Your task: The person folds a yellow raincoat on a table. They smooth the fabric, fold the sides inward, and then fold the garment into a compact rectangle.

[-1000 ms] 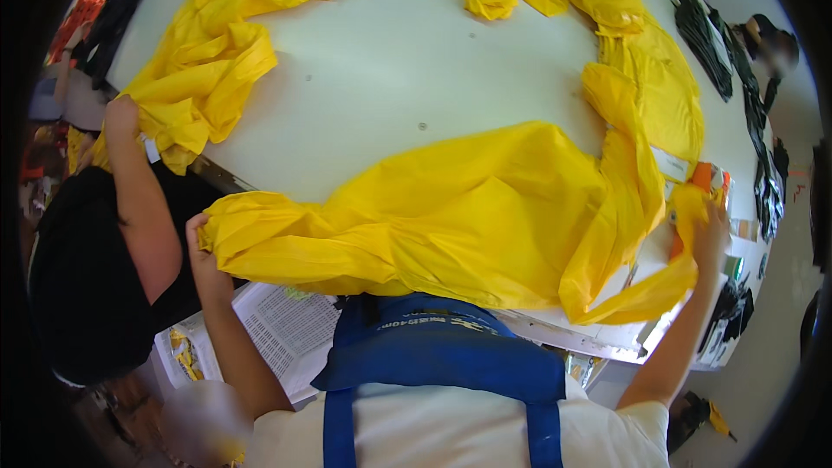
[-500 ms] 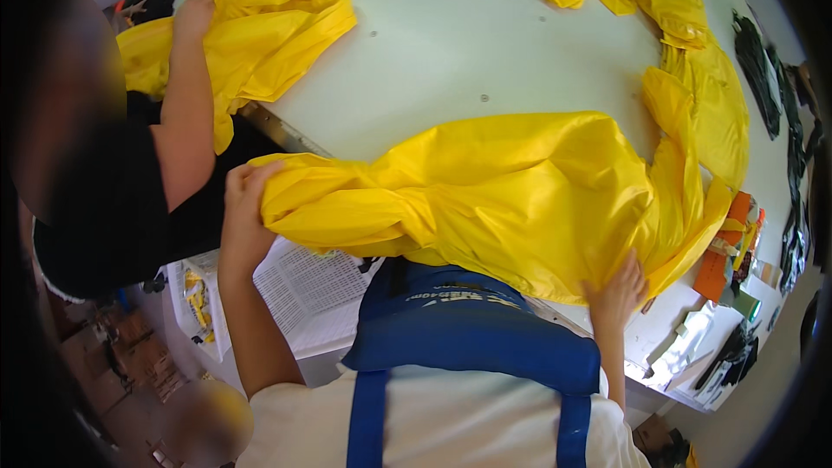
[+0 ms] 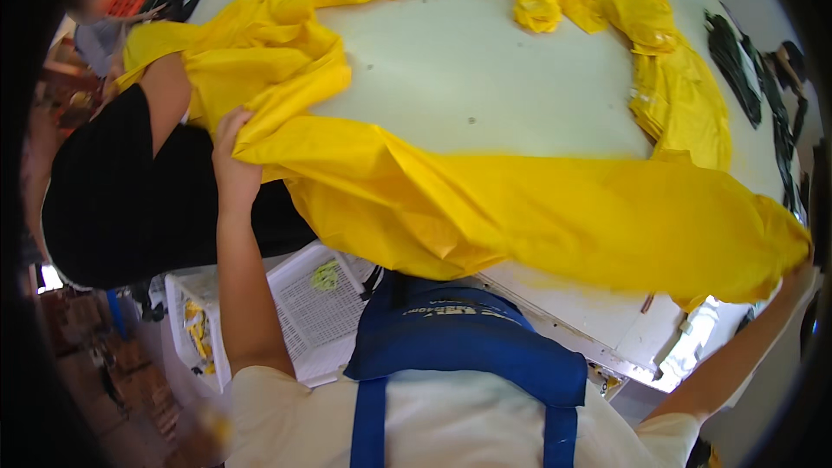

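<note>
A long piece of glossy yellow fabric (image 3: 520,217) stretches across in front of me, above the near edge of the white table (image 3: 416,61). At the left, my left hand (image 3: 236,156) is closed on a bunched edge of it. Far out to the right, my right hand (image 3: 799,276) grips the other end, its fingers partly hidden by the cloth and the dark rim. Between my hands the fabric hangs in creases over the top of my blue apron (image 3: 468,329). More of the same yellow cloth (image 3: 676,78) runs in gathered folds around the table's far and right sides.
A co-worker in black (image 3: 130,182) sits close at my left, an arm by the yellow cloth. Below the table edge are a printed sheet (image 3: 312,321) and a white bin (image 3: 195,329) with yellow scraps. Black strips (image 3: 737,65) lie at the right.
My right hand has swung far out to the right, drawing the fabric into a long span. My left hand has moved slightly up with its edge. The co-worker has leaned forward.
</note>
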Demonstrator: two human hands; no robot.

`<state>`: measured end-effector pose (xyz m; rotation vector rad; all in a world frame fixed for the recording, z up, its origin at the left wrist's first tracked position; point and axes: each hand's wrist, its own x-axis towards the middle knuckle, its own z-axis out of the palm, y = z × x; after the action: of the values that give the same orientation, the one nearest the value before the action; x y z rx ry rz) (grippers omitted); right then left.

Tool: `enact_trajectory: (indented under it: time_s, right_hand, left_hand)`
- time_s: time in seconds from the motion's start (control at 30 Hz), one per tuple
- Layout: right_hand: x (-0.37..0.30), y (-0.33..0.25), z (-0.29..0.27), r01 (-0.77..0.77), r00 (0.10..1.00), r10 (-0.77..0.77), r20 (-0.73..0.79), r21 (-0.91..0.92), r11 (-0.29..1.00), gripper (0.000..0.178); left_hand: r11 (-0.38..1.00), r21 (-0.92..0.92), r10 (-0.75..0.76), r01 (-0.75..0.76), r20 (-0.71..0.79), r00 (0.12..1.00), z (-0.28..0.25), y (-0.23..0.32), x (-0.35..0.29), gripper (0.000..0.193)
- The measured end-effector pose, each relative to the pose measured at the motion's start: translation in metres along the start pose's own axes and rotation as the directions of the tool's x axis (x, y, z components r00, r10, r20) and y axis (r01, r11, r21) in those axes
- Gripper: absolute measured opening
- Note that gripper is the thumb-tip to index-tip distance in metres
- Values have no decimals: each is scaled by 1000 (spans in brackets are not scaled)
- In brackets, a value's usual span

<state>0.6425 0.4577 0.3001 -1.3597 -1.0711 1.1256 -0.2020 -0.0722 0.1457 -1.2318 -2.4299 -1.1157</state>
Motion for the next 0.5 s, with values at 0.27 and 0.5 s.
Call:
enact_trajectory:
  time_s: [0.27,0.5]
  right_hand:
    - [-17,70,83,-16,998,-1,-58,-283,959,35]
    - [91,22,73,203,977,-209,-29,-152,967,37]
  left_hand:
    - [994,69,-100,81,355,929,60,-48,-14,32]
    - [642,-399,-592,655,285,754,73,-10,71,18]
